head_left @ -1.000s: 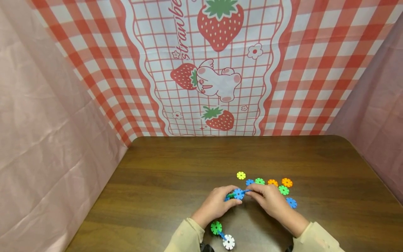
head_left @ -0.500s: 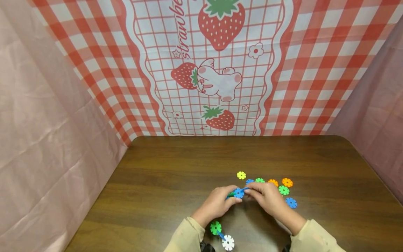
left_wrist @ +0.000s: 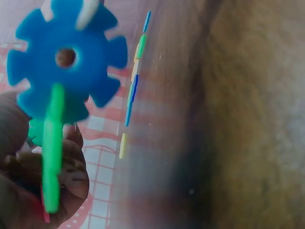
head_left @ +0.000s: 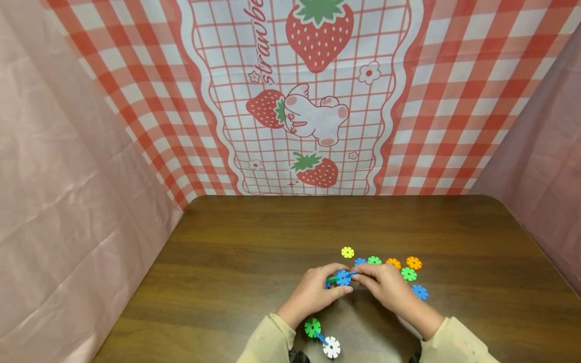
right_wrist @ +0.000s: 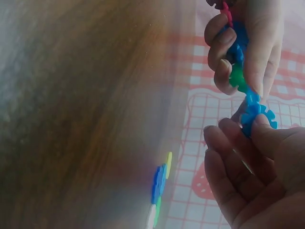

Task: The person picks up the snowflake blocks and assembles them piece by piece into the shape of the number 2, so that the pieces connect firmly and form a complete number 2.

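Observation:
My left hand (head_left: 313,290) holds a short chain of notched plastic discs, its fingers wrapped round the links. In the right wrist view the chain runs from a pink disc (right_wrist: 227,14) through blue ones to a green disc (right_wrist: 238,77) and more blue. My right hand (head_left: 389,288) pinches the blue disc (right_wrist: 270,117) at the chain's end between thumb and fingers. Facing me between the hands is another blue disc (head_left: 343,278). Close to the left wrist camera, a large-looking blue disc (left_wrist: 43,76) is slotted with a green disc (left_wrist: 52,152) seen edge-on.
Loose discs lie beyond the hands: yellow (head_left: 347,252), green (head_left: 409,274), orange (head_left: 413,262), blue (head_left: 420,292) and several more. Near the left sleeve lies a joined piece with a green disc (head_left: 312,327), a blue link and a white disc (head_left: 331,347). A checked cloth (head_left: 436,101) hangs behind the wooden table (head_left: 254,232).
Both hands stay nearly in place with the chain between them. The blue discs at the join tilt slightly, and the left thumb shifts a little to the right.

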`<state>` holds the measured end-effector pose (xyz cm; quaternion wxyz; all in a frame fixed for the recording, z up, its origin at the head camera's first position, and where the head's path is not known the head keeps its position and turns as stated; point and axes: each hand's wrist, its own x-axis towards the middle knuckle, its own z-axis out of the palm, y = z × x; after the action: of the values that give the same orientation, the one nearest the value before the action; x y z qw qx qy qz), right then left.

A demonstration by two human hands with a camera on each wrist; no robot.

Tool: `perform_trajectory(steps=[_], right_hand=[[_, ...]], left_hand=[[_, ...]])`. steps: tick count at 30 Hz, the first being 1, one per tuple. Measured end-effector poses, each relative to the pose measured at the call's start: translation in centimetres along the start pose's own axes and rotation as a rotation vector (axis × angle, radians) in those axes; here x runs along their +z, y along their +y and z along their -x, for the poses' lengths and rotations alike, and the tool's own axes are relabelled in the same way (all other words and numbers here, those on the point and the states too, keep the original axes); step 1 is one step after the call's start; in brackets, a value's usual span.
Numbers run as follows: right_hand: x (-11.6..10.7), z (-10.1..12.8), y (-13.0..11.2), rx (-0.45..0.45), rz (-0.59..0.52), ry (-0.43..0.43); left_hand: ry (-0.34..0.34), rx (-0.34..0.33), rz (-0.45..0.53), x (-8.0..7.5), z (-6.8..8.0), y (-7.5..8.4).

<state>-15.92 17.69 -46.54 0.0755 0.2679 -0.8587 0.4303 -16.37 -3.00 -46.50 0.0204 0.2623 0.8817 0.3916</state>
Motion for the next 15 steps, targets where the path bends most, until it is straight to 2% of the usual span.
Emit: perform_trajectory(steps=[3,6,10,15], right_hand=[[0.07,0.01,-0.04,-0.033,0.073,0.035],[0.29,0.13,-0.01,-0.064,0.11,0.056],[0.47,0.21,0.04,-0.04,0.081,0.029],[0.44,0.11,-0.04,-0.012,0.05,-0.01]], left_hand=[[0.038,0.015,-0.043,-0.06,-0.08,0.01],[0.023,0.033,-0.099,-0.16,-0.11,0.08],[-0.007,0.039,-0.121,-0.26,-0.1,0.15],[0.01,0.042,-0.11,-0.24,-0.01,0.1]])
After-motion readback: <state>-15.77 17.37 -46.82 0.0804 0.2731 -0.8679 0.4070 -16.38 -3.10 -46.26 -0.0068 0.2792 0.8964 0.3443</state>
